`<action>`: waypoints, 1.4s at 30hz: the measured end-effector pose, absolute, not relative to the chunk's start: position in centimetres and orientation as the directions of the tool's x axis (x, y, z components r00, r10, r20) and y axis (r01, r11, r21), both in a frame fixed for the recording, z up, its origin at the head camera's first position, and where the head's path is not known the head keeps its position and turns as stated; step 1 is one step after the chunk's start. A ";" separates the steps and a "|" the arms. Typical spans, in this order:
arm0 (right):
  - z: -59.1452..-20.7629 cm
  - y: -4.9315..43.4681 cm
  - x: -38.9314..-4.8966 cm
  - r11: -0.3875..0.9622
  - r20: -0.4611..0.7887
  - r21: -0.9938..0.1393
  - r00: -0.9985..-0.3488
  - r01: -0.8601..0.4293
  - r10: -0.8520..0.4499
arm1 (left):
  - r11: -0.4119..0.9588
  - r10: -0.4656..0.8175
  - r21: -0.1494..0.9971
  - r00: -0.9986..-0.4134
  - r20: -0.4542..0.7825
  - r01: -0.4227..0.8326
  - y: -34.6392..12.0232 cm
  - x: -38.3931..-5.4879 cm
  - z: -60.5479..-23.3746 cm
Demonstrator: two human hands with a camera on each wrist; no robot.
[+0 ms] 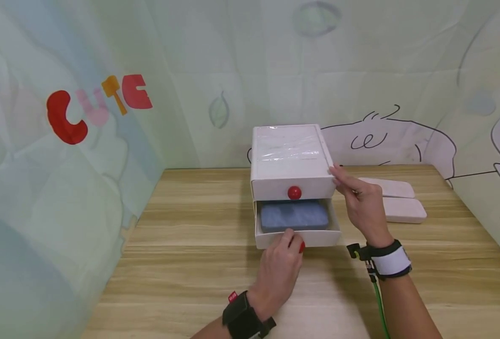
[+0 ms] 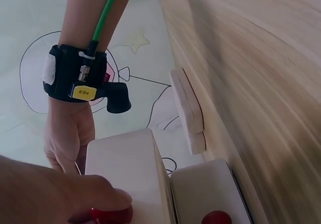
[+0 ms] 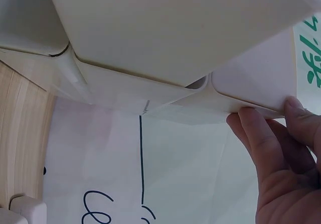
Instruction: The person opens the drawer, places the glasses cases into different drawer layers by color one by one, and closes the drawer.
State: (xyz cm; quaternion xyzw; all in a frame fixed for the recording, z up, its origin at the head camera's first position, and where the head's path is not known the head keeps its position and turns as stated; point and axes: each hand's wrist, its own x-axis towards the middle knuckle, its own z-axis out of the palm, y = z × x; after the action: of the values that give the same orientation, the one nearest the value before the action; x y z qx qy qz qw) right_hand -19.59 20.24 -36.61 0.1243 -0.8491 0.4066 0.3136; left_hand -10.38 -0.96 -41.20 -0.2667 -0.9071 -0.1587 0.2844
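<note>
Step in hand, as I judge it: moving the middle drawer, a white, thin-walled tray [image 1: 323, 238] that stands part-way out of a white three-tier box cabinet [image 1: 290, 153]. From this moment alone I cannot tell whether the stroke is outward or inward. My left hand [image 1: 278, 270] works at the drawer front, thumb and fingers clamped on its glossy red ball knob [image 1: 302, 247]. My right hand [image 1: 364, 202] braces the cabinet, thumb and fingers gripping its upper right front corner.

The next move, I judge, calls for a straight, level stroke at the knob, with enough counter-hold at the corner to prevent sliding or twisting.

Materials and shapes: the slate-blue, soft-cornered rectangular block [image 1: 294, 215] lies inside the middle drawer, its surface faintly mottled; its exact material cannot be told. The cabinet has smooth, matt walls that look like light plastic, and shiny clear film wrinkles across its top. The closed top drawer [image 1: 271, 189] and the bottom drawer [image 2: 205, 189] carry similar red knobs. Right of the cabinet, two flat white round-cornered slabs [image 1: 404, 210] lie side by side on the pale wood-grain table [image 1: 190, 249].
</note>
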 end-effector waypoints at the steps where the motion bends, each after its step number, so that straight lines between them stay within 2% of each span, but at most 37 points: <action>1: -36.6 20.2 -19.6 0.640 0.634 -0.611 -0.772 -0.465 0.043 | 0.805 0.394 0.139 -0.696 0.600 0.576 -1.0 -10.5 -41.2; 9: -36.6 20.2 -19.6 0.652 0.633 -0.601 -0.773 -0.462 0.035 | 0.793 0.397 0.182 -0.720 0.569 0.581 -1.2 -11.1 -41.1; 42: -36.6 20.3 -19.6 0.654 0.640 -0.594 -0.767 -0.468 0.032 | 0.743 0.375 0.280 -0.724 0.579 0.608 -1.5 -13.1 -42.1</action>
State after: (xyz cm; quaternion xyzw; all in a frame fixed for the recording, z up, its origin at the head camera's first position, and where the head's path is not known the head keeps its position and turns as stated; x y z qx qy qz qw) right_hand -19.59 20.26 -36.64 0.1281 -0.8528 0.3956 0.3160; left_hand -13.12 -1.45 -42.12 -0.2732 -0.8991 -0.2321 0.2513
